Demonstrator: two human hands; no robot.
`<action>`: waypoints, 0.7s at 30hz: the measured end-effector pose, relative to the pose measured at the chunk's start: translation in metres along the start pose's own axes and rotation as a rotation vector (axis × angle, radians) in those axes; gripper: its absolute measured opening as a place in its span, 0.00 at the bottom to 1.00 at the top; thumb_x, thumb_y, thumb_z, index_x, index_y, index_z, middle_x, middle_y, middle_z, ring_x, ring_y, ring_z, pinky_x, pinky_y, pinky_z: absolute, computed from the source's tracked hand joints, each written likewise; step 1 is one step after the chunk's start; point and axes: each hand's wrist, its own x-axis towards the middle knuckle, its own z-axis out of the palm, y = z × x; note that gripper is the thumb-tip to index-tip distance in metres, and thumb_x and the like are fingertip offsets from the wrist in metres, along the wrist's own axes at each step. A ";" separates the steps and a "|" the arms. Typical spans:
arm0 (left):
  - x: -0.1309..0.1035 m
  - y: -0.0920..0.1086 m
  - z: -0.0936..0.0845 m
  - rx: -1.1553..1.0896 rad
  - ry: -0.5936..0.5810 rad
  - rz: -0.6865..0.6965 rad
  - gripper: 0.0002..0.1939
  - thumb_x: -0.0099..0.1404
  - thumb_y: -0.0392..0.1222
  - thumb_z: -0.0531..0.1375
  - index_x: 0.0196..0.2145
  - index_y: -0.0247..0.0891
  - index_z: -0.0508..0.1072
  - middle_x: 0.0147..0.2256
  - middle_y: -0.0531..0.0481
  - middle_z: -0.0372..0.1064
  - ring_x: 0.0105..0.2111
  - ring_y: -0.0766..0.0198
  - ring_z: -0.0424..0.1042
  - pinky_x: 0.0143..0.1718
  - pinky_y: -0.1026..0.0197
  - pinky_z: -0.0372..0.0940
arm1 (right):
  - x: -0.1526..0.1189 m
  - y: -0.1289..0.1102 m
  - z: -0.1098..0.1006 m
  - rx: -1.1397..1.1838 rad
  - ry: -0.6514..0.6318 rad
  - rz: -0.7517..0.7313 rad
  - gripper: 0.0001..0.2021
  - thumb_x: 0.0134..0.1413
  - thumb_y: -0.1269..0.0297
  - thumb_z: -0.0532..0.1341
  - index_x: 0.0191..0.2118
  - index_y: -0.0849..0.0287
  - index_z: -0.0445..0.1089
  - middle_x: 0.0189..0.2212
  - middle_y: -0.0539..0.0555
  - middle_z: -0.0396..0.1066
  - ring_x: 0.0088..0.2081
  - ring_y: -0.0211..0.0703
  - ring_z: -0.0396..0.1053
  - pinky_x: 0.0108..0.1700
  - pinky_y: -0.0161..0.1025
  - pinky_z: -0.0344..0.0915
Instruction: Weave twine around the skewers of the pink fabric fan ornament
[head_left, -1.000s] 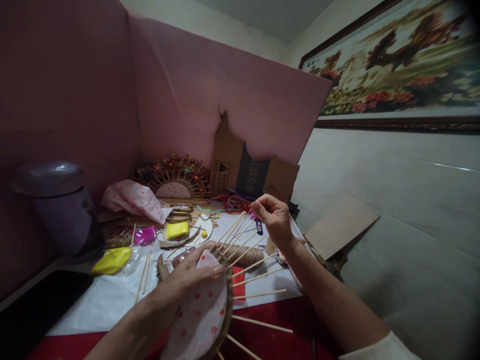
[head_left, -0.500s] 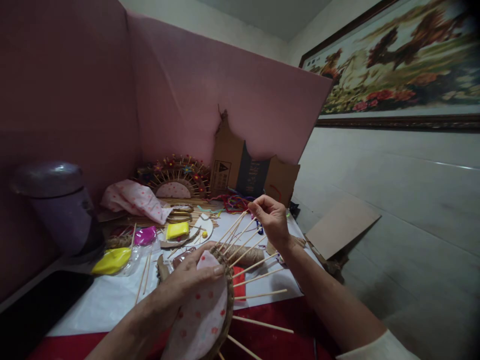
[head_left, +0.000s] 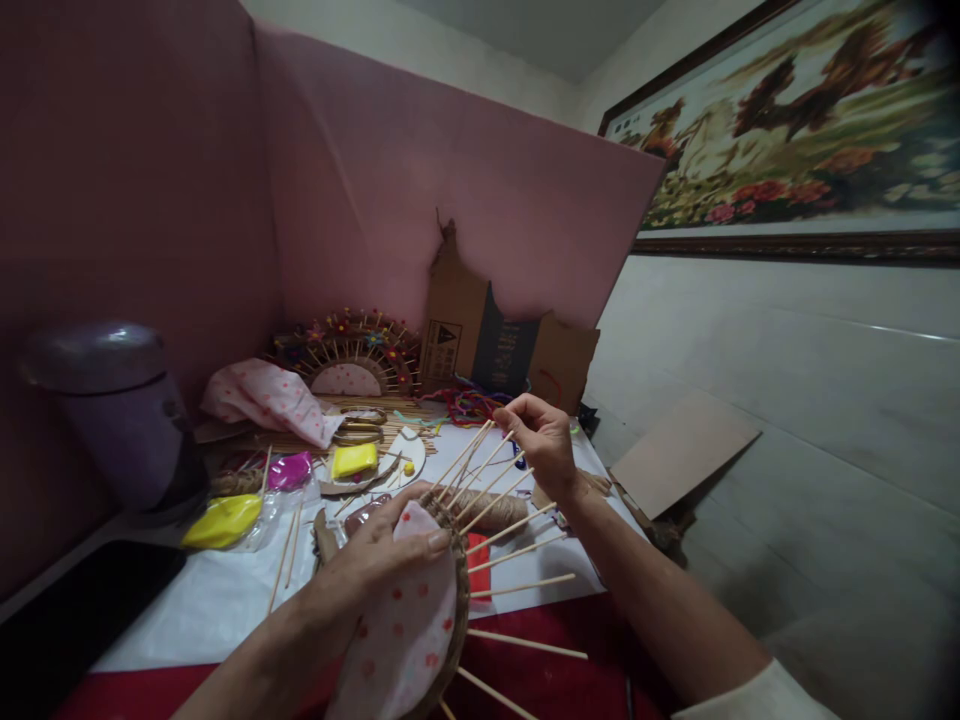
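Note:
My left hand (head_left: 390,560) grips a half-round craft piece (head_left: 420,620), thumb on its dotted pink fabric. Brown twine is woven along the curved edge, and several thin wooden sticks (head_left: 517,546) fan out from it. My right hand (head_left: 536,435) is raised at the upper stick tips, thumb and forefinger pinched together. What lies in that pinch is too small to make out. A roll of twine (head_left: 491,510) lies behind the sticks, and a red packet (head_left: 478,570) shows beneath them.
Yellow clay packets (head_left: 225,520), a magenta packet (head_left: 289,470) and loose sticks lie left. A phone (head_left: 90,610) and a purple tumbler (head_left: 124,430) stand beyond. Behind are dotted cloth (head_left: 270,400), a finished half-round piece (head_left: 349,360) and torn cardboard (head_left: 457,320).
My right hand has shifted very slightly left and down by the stick tips, still pinched. My left hand keeps its hold on the half-round craft piece, which has hardly moved.

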 end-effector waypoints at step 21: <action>-0.003 0.002 0.005 -0.039 -0.050 0.110 0.15 0.57 0.44 0.62 0.42 0.39 0.72 0.34 0.48 0.75 0.29 0.64 0.73 0.34 0.63 0.66 | -0.016 0.019 0.088 0.166 -0.407 0.192 0.12 0.41 0.60 0.65 0.19 0.61 0.64 0.17 0.44 0.59 0.21 0.31 0.54 0.23 0.31 0.51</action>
